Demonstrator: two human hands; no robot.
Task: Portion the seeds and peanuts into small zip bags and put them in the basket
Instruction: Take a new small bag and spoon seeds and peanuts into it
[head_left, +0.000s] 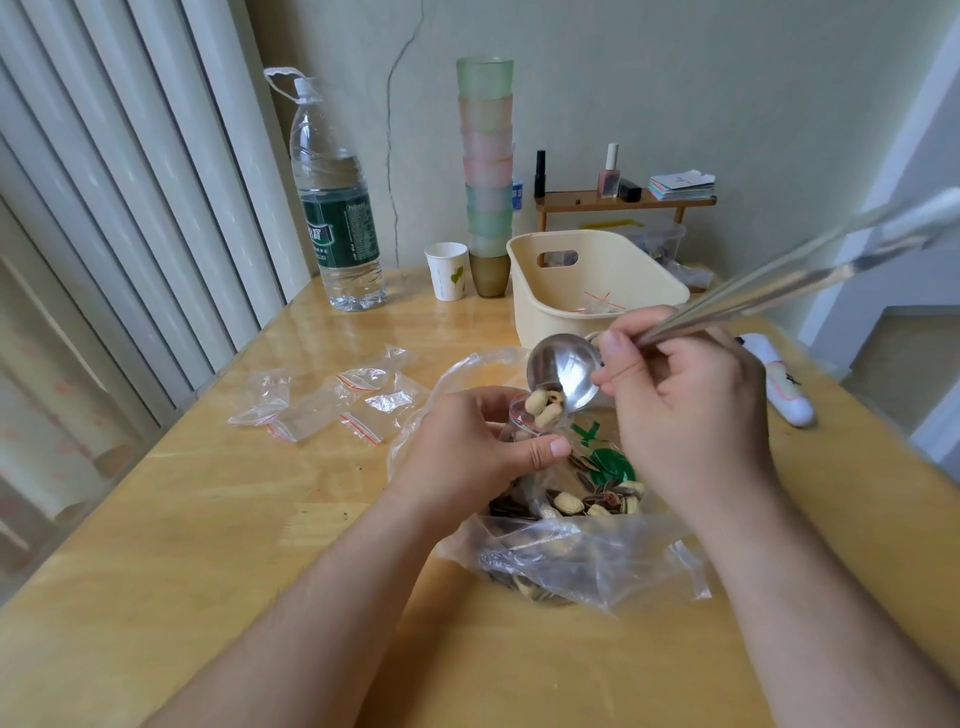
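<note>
The left hand pinched a small zip bag by its mouth, holding it open and upright over the big plastic bag of seeds and peanuts — probably so spills would drop back in. The right hand gripped a metal spoon, handle running up toward the worktop's far right corner, bowl tipped down-left, peanuts sliding in. The cream basket waited behind — empty zip bags lay left.

Peanuts slide from a tilted spoon into a small zip bag above the big seed bag; cream basket behind.
</note>
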